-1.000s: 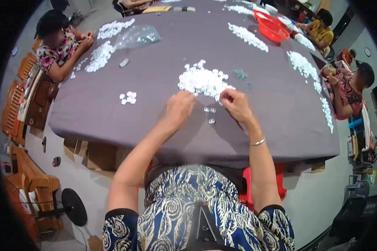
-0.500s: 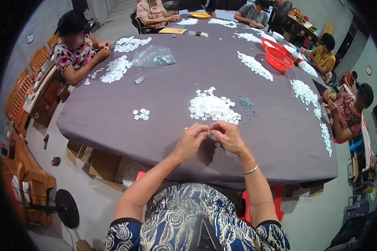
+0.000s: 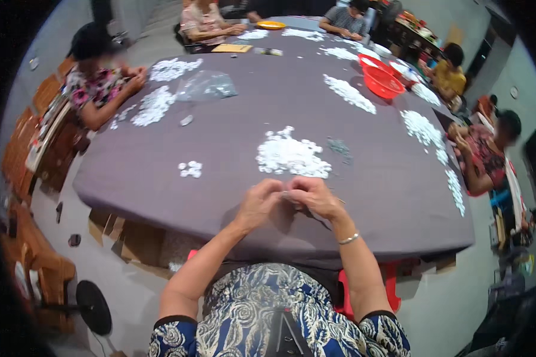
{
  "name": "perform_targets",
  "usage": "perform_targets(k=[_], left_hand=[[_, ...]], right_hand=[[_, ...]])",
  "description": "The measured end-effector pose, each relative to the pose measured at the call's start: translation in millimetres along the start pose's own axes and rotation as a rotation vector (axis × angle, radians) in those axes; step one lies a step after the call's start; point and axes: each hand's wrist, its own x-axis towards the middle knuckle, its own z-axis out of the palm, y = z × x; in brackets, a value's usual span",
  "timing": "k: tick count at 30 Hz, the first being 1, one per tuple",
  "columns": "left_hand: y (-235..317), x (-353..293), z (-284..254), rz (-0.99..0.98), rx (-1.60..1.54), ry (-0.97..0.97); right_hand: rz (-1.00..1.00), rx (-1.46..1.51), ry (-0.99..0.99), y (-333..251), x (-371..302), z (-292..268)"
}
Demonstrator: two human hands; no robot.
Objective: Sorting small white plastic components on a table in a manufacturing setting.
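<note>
In front of the main pile of small white plastic pieces (image 3: 292, 156), my two hands meet fingertip to fingertip above the table. My left hand (image 3: 259, 202) is closed in a pinch, and so is my right hand (image 3: 317, 199), which has a silver bangle on its wrist. Whatever lies between the fingertips is tiny and mostly hidden, so I cannot name it. Just right of the pile lies a scatter of small grey metal pins or screws (image 3: 339, 149). A little group of white pieces (image 3: 190, 169) sits apart on the left.
A dark cloth covers the large table (image 3: 220, 137). A clear plastic bag (image 3: 205, 87) lies toward the left, and red bowls (image 3: 383, 83) stand at the far right. Several people sit around the edge with white heaps before them. Cardboard boxes (image 3: 143, 241) are under the near edge.
The whole view has shifted slightly, so the table and its contents appear farther left. My hands stay together, pinching at nearly the same spot in front of the pile.
</note>
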Motion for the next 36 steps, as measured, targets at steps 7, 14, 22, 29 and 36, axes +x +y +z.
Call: perform_targets(k=[7,14,22,29,36], left_hand=[[0.4,-4.4,-11.6,-0.023,0.15,0.112],[9.9,-1.3,-3.1,0.029,0.142,0.123],[6.5,-5.7,-3.6,-0.122,0.13,0.221],[-10.4,-2.1,-6.3,-0.15,-0.197,0.216],[-21.9,12.2,5.4,-0.176,-0.403,0.234]], right_hand=[[-0.327,-0.341,0.115,19.7,22.1,20.3],[-0.341,-0.271,0.253,38.8,28.3,24.4],[-0.545,-0.468,0.414,27.8,21.2,36.4],[-0.671,-0.599,0.487,29.9,21.9,50.8],[-0.722,-0.87,0.554,30.1,22.0,44.8]])
